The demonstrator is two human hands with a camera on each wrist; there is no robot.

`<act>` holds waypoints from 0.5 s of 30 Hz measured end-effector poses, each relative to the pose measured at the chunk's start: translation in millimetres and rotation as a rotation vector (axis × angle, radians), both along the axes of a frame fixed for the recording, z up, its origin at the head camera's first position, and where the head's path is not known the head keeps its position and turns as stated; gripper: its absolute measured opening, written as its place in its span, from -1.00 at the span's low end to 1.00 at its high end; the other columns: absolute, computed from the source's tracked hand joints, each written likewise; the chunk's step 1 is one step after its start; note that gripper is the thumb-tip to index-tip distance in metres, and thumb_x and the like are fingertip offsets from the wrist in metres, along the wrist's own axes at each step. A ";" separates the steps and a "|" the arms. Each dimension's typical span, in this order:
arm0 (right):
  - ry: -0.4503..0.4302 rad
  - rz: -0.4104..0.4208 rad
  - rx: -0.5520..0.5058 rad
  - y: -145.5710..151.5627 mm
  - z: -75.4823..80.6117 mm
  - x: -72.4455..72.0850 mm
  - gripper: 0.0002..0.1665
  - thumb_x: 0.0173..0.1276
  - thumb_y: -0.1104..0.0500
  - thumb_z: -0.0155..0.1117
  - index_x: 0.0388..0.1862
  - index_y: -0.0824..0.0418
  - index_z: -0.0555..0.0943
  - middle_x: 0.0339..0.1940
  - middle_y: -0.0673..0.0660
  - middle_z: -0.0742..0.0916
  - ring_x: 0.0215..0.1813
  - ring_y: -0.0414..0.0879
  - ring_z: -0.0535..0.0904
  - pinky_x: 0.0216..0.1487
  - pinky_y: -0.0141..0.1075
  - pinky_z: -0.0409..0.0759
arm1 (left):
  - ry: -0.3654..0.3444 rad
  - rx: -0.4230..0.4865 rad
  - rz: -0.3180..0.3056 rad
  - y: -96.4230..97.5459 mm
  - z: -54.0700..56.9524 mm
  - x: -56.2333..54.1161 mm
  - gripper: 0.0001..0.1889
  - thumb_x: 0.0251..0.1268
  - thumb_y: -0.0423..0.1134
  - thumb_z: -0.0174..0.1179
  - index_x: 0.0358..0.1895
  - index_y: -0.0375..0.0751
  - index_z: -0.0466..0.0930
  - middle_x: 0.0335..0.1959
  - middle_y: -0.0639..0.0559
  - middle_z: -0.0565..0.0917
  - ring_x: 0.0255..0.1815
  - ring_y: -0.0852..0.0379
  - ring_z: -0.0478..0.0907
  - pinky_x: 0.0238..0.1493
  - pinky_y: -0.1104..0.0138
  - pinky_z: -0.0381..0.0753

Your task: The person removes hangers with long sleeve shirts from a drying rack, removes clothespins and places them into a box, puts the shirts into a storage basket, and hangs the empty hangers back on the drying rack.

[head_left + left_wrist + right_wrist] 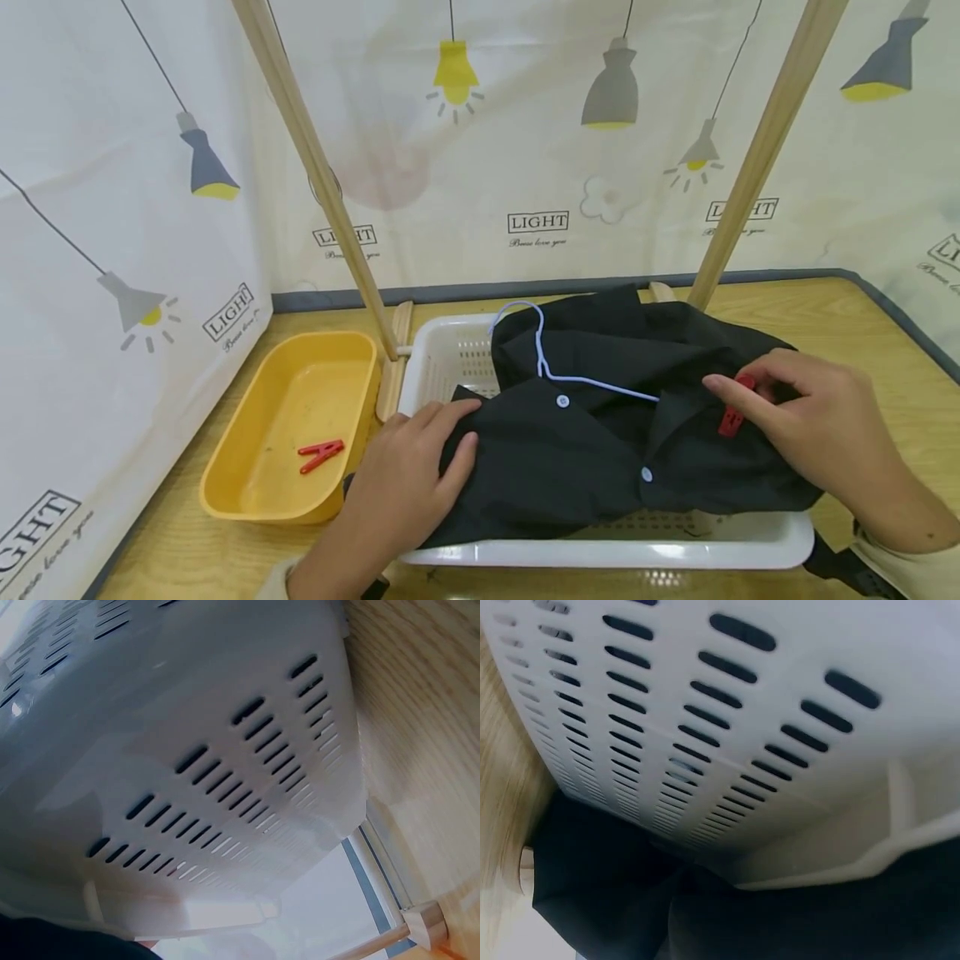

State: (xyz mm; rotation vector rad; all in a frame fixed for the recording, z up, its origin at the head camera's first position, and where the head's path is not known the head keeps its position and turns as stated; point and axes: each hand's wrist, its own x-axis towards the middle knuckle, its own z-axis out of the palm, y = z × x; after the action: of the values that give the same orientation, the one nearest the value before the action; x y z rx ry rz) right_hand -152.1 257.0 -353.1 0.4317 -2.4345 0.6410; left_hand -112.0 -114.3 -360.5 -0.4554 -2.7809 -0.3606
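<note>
A black buttoned shirt (525, 467) lies over the white perforated basket (607, 554), with a light blue hanger (592, 382) at its collar, hook upward. My left hand (412, 467) rests on the shirt's left part, fingers loosely extended over the cloth. Above the shirt's right side, my right hand (817, 417) pinches a red clothespin (732, 410) between thumb and fingers. The left wrist view shows the basket's slotted wall (225, 765); the right wrist view has slotted plastic (705, 727) and hanging black cloth (607, 877). Neither wrist view shows a hand.
Left of the basket stands a yellow tub (288, 400) holding another red clothespin (321, 455). Two wooden poles, left (322, 175) and right (765, 158), rise behind the basket. A lamp-printed sheet (480, 183) encloses the back and sides of the wooden table (862, 325).
</note>
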 end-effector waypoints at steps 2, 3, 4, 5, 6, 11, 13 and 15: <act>0.016 0.003 -0.008 0.3 -0.2 0.1 -0.67 0.02 0.10 0.62 -0.67 0.03 0.57 -0.70 -0.12 0.43 -0.59 -0.40 0.22 -0.54 -0.48 0.14 | -0.007 0.001 0.002 0.2 0.3 -0.2 -0.65 0.43 0.05 0.12 0.19 0.12 0.61 -0.09 0.17 0.72 -0.23 0.18 0.60 -0.14 0.29 0.57; 0.016 0.004 -0.012 0.3 -0.5 0.4 -0.67 0.03 0.10 0.62 -0.67 0.03 0.57 -0.70 -0.12 0.43 -0.59 -0.40 0.22 -0.54 -0.48 0.13 | -0.011 0.000 0.003 0.3 0.3 -0.1 -0.65 0.43 0.05 0.12 0.19 0.13 0.61 -0.09 0.17 0.72 -0.24 0.17 0.60 -0.15 0.29 0.58; 0.010 0.003 -0.017 0.3 -0.6 0.7 -0.68 0.04 0.10 0.61 -0.66 0.04 0.58 -0.70 -0.12 0.43 -0.59 -0.40 0.22 -0.54 -0.48 0.14 | -0.014 0.000 0.004 0.3 0.3 -0.1 -0.65 0.43 0.06 0.12 0.19 0.13 0.61 -0.09 0.17 0.72 -0.24 0.18 0.60 -0.15 0.29 0.58; 0.001 0.002 -0.022 0.2 -0.6 0.8 -0.70 0.07 0.10 0.60 -0.65 0.04 0.59 -0.70 -0.12 0.45 -0.59 -0.40 0.23 -0.54 -0.48 0.14 | -0.014 -0.002 0.004 0.3 0.3 -0.1 -0.65 0.43 0.06 0.12 0.19 0.13 0.60 -0.09 0.18 0.72 -0.24 0.17 0.59 -0.14 0.29 0.58; -0.010 0.000 -0.022 0.1 -0.2 0.5 -0.72 0.09 0.10 0.58 -0.63 0.05 0.61 -0.70 -0.12 0.47 -0.59 -0.39 0.24 -0.54 -0.48 0.15 | -0.014 -0.001 0.003 0.3 0.3 -0.2 -0.65 0.44 0.06 0.12 0.19 0.13 0.60 -0.09 0.17 0.72 -0.24 0.17 0.59 -0.14 0.29 0.58; -0.130 -0.027 0.002 -0.6 4.9 -0.6 -0.75 0.28 0.02 0.45 -0.54 0.05 0.66 -0.69 -0.13 0.56 -0.59 -0.36 0.29 -0.53 -0.42 0.21 | 0.007 -0.004 0.000 -0.3 0.5 -0.8 -0.66 0.44 0.05 0.12 0.19 0.13 0.61 -0.10 0.18 0.72 -0.25 0.18 0.59 -0.16 0.30 0.57; -0.180 -0.028 0.018 -0.8 6.6 -0.4 -0.72 0.33 -0.02 0.41 -0.55 0.02 0.65 -0.69 -0.15 0.57 -0.59 -0.35 0.31 -0.52 -0.39 0.24 | 0.012 -0.005 -0.001 -0.6 0.3 -0.6 -0.66 0.44 0.05 0.12 0.18 0.13 0.61 -0.11 0.18 0.72 -0.26 0.18 0.59 -0.17 0.31 0.57; -0.214 -0.018 0.024 -1.0 7.0 0.0 -0.70 0.36 -0.03 0.37 -0.57 -0.03 0.63 -0.69 -0.18 0.58 -0.60 -0.34 0.33 -0.52 -0.37 0.26 | 0.013 -0.003 -0.006 -0.9 0.0 -0.3 -0.67 0.44 0.04 0.12 0.18 0.13 0.61 -0.11 0.18 0.72 -0.26 0.19 0.60 -0.18 0.30 0.56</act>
State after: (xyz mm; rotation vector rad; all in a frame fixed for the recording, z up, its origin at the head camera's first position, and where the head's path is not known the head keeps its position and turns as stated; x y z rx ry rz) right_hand -152.0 256.0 -346.1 0.3672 -2.6473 0.6816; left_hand -112.2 -115.2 -360.5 -0.4657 -2.7680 -0.3532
